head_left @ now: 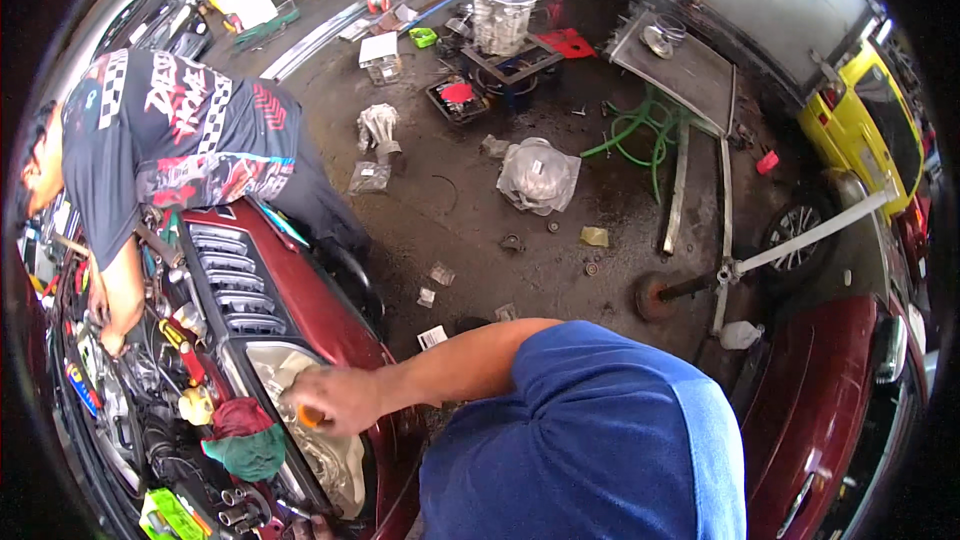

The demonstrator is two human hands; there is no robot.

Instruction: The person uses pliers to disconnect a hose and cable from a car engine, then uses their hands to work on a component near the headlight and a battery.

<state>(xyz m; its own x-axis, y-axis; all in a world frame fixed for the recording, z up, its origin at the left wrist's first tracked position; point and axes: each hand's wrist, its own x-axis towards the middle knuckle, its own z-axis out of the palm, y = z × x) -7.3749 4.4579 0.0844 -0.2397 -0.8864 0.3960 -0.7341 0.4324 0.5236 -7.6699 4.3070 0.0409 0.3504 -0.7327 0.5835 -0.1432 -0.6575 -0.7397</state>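
My right hand (340, 400) reaches across from a blue sleeve and hovers over or rests on the car's headlight (335, 465); which one, I cannot tell. Motion smears its fingers, but they are curled around a small orange object (311, 416) whose kind is unclear. At the lower edge only a little of my left hand (314, 528) shows, by the headlight's inner edge and next to several metal sockets (238, 506); its grip is hidden. A red and green cloth (245, 445) lies beside the headlight on the engine bay's edge. The dark red car's grille (232, 280) adjoins the headlight.
Across the bay a co-worker (190, 130) bends over the engine, one hand (115, 335) among the parts. Loose tools lie there. On the floor are a gearbox housing (503, 15), a bagged round part (538, 175) and a green hose (640, 135). Another dark red car (815, 410) stands right.
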